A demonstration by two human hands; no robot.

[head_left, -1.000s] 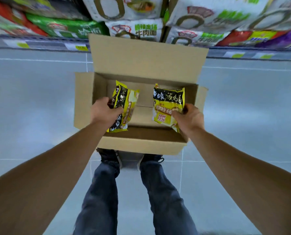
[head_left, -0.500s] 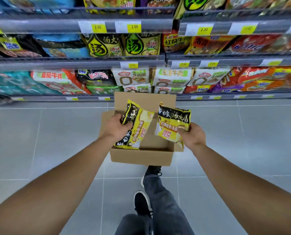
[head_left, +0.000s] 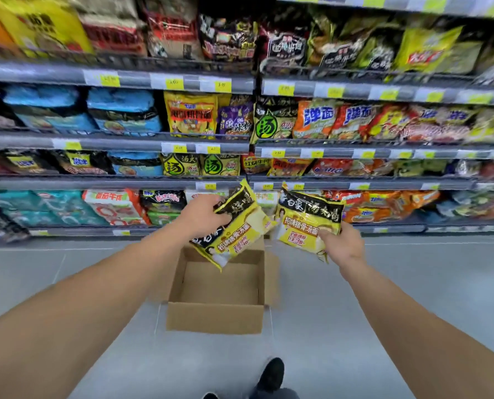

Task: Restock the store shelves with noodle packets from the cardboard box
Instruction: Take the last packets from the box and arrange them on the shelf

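Observation:
My left hand [head_left: 204,218] grips a yellow and black noodle packet [head_left: 234,228], tilted, above the far edge of the cardboard box [head_left: 215,319]. My right hand [head_left: 342,246] holds a second packet [head_left: 307,221] of the same kind by its lower right corner, upright and facing me. Both packets hang in front of the lowest shelf [head_left: 384,228]. The open box stands on the grey floor below my hands, and its inside shows bare cardboard.
Several grey shelves [head_left: 119,145] packed with noodle packets and yellow price tags fill the upper half of the view. Grey tiled floor [head_left: 413,283] lies around the box. My shoe [head_left: 270,375] stands just behind the box.
Both hands have lifted the two packets out of the box and up toward the shelves. My view has risen from the box to the shelving as I stood up.

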